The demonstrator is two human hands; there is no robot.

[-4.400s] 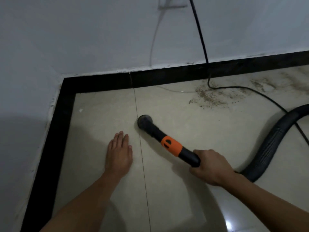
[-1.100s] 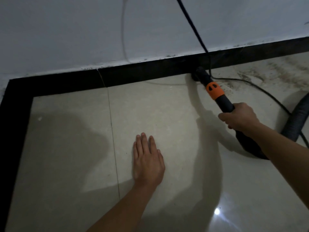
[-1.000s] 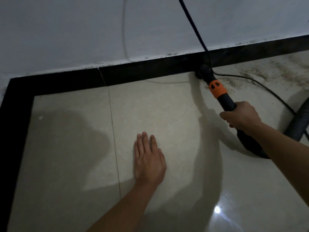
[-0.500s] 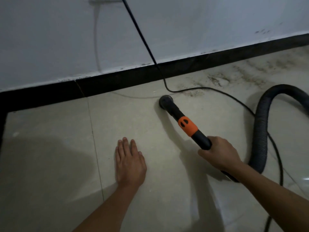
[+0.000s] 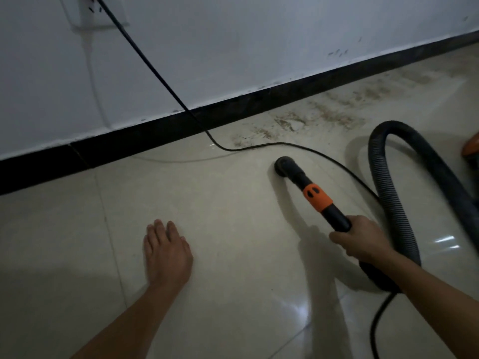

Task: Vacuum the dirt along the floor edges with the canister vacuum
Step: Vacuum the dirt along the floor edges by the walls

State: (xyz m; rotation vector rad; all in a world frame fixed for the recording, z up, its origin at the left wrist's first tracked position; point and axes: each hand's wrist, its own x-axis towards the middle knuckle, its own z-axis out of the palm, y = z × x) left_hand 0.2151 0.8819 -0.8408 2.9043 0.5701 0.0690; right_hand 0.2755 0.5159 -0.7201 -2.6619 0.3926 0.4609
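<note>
Partly, the canister vacuum (image 5: 472, 151) is being cut off by the right edge of the view, with only an orange and dark corner being shown. Its ribbed hose (image 5: 388, 193) is being looped across the floor (image 5: 233, 229), and its lower end is being hidden behind the right forearm. The black wand (image 5: 337, 220), ringed by an orange collar (image 5: 318, 197), is being gripped by the right hand (image 5: 363, 240), fingers being curled round it. The round nozzle (image 5: 283, 165) is being held down at the tile, though contact cannot be told for certain. The left hand (image 5: 166, 251) is being rested flat on the floor, fingers straight and together. Dirt (image 5: 311, 120) is being shown scattered along the black baseboard (image 5: 233, 110), beyond the nozzle and apart from it. A black power cord (image 5: 155, 71) is being run from a wall socket (image 5: 98, 11), itself cropped at the top edge, down over the baseboard and just beyond the nozzle. Open tile is being shown between the hands and leftward up to the baseboard.
</note>
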